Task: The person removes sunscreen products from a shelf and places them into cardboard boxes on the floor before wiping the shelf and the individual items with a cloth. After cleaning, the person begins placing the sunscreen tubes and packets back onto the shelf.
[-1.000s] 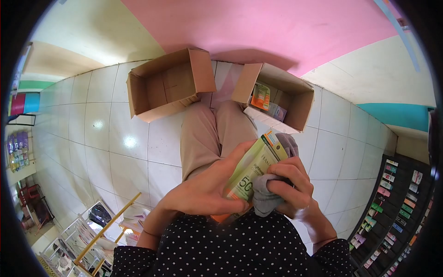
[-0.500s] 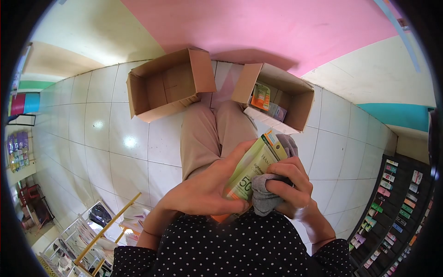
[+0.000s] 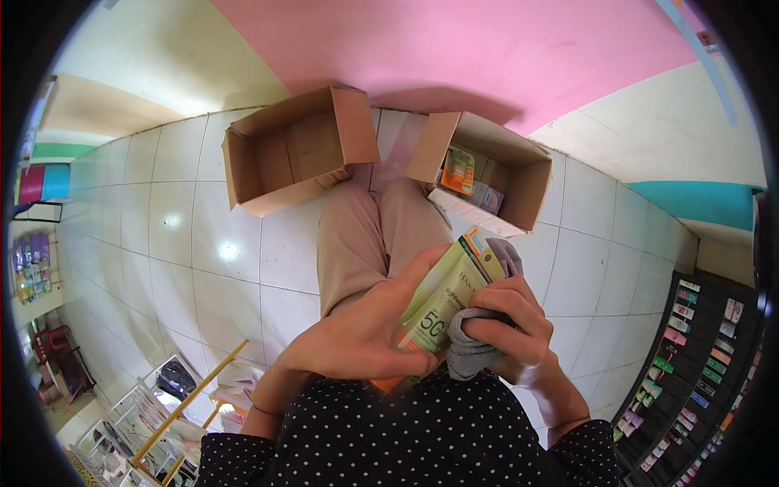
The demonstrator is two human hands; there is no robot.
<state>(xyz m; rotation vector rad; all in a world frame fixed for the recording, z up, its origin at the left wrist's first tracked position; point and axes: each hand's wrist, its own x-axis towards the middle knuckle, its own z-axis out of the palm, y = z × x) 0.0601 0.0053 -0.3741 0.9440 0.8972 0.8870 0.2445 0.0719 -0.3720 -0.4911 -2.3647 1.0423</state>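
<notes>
Above my lap, my left hand is closed around a sunscreen pack, yellow-green with an orange end and a large "50" printed on it. The pack is tilted, its top pointing up and to the right. In my right hand is a bunched grey cloth, gripped by curled fingers against the pack's right side. Another fold of the cloth shows behind the pack's upper corner.
Two open cardboard boxes stand on the tiled floor beyond my knees. Nothing shows inside the left box; the right box holds an orange-and-green pack and a small carton. At right is a black display rack; at lower left, a yellow-railed rack.
My right hand and the cloth have shifted slightly to the right along the pack. My left hand and the sunscreen pack stay nearly in place.
</notes>
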